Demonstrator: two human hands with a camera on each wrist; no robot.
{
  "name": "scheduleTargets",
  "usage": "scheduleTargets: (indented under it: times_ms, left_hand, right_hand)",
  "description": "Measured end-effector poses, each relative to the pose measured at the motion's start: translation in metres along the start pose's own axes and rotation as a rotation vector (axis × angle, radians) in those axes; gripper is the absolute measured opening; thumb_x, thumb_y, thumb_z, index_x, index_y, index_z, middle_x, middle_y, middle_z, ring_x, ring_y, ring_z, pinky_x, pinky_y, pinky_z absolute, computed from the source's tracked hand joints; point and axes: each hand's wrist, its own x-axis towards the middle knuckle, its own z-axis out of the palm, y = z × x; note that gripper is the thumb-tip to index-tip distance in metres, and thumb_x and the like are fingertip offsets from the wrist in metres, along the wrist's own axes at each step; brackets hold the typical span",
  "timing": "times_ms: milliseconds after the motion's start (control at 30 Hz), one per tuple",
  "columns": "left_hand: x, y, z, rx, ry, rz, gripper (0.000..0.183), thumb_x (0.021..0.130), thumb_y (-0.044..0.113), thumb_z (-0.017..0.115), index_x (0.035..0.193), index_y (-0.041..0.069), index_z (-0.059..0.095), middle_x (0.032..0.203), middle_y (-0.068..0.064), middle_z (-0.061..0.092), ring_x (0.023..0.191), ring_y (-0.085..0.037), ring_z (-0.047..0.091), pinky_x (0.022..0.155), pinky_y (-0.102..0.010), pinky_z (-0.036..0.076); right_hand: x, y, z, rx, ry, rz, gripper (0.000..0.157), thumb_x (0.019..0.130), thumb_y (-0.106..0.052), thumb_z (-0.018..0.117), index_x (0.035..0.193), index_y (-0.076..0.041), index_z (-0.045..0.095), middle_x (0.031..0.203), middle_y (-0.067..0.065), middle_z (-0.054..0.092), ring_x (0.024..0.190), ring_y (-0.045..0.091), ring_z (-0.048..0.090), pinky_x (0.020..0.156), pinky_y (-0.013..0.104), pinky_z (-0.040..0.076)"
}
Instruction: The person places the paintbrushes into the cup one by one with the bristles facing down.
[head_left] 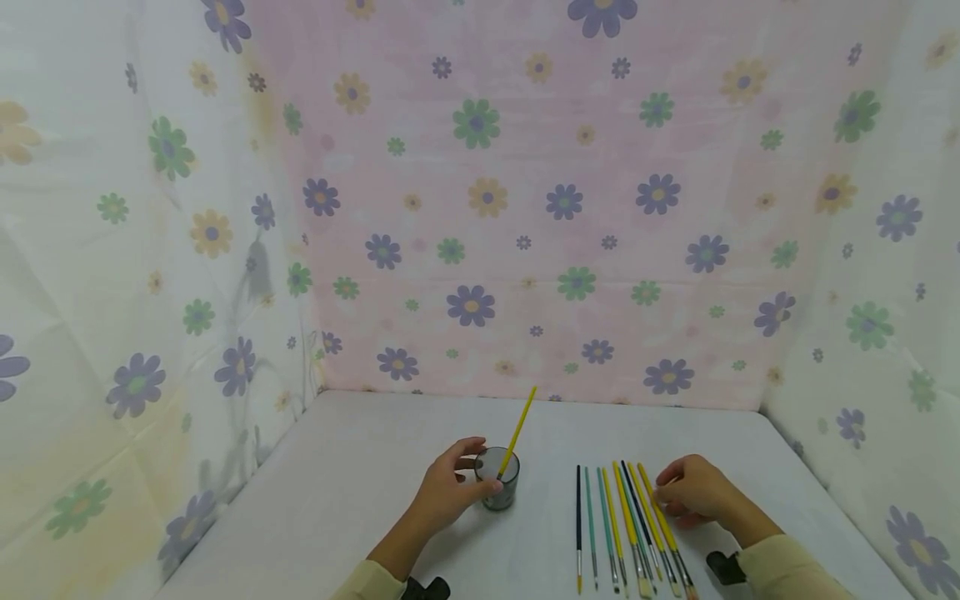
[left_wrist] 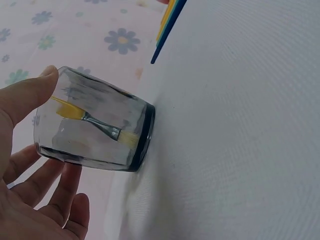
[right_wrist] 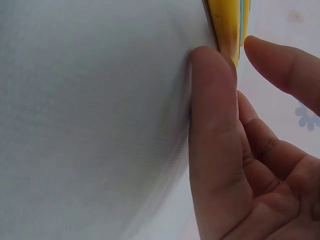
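My left hand [head_left: 450,492] holds a clear grey-tinted glass [head_left: 498,502] standing on the white table, thumb on one side and fingers on the other. Inside it leans a yellow paintbrush [head_left: 519,429], its pale bristles [left_wrist: 128,139] at the bottom in the left wrist view. To the right lies a row of several paintbrushes [head_left: 617,508] with black, teal and yellow handles, bristles toward me. My right hand [head_left: 697,492] is at the rightmost yellow paintbrush [head_left: 657,517]. In the right wrist view, one fingertip touches that handle's end [right_wrist: 225,25], while the thumb stands slightly apart.
The white tabletop [head_left: 360,450] meets a flowered cloth backdrop [head_left: 525,333], with cloth walls on the left [head_left: 90,292] and right [head_left: 862,292]. Black wrist devices show by the left sleeve [head_left: 426,589] and the right sleeve [head_left: 724,568].
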Motion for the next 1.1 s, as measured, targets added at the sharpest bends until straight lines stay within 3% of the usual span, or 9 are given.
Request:
scheduleTargets:
  times_ms: [367, 767, 1100]
  left_hand:
    - [0.0028, -0.0073, 0.0015, 0.022, -0.013, 0.001, 0.071, 0.087, 0.039, 0.084, 0.148, 0.02, 0.055, 0.146, -0.004, 0.061, 0.123, -0.025, 0.059, 0.094, -0.046, 0.053]
    - [0.0003, -0.004, 0.0008, 0.002, -0.019, 0.015, 0.068, 0.088, 0.039, 0.083, 0.146, 0.016, 0.057, 0.144, -0.007, 0.064, 0.129, -0.028, 0.058, 0.103, -0.057, 0.049]
    - [0.0031, -0.0097, 0.0019, 0.003, -0.022, 0.009, 0.067, 0.088, 0.041, 0.083, 0.145, 0.016, 0.058, 0.144, -0.006, 0.064, 0.129, -0.027, 0.057, 0.103, -0.058, 0.049]
  right_hand:
    - [0.0073, 0.0003, 0.0042, -0.037, -0.011, 0.018, 0.039, 0.078, -0.018, 0.089, 0.106, -0.001, 0.068, 0.093, 0.01, 0.07, 0.076, 0.02, 0.068, 0.062, 0.035, 0.061]
    - [0.0093, -0.0016, 0.0052, -0.068, -0.004, 0.022, 0.037, 0.078, -0.015, 0.085, 0.107, 0.001, 0.068, 0.091, 0.01, 0.07, 0.075, 0.02, 0.068, 0.063, 0.034, 0.061]
    - [0.0075, -0.0025, -0.0014, -0.055, 0.03, -0.006, 0.036, 0.084, -0.016, 0.079, 0.112, 0.005, 0.069, 0.093, 0.012, 0.07, 0.076, 0.021, 0.068, 0.064, 0.034, 0.062]
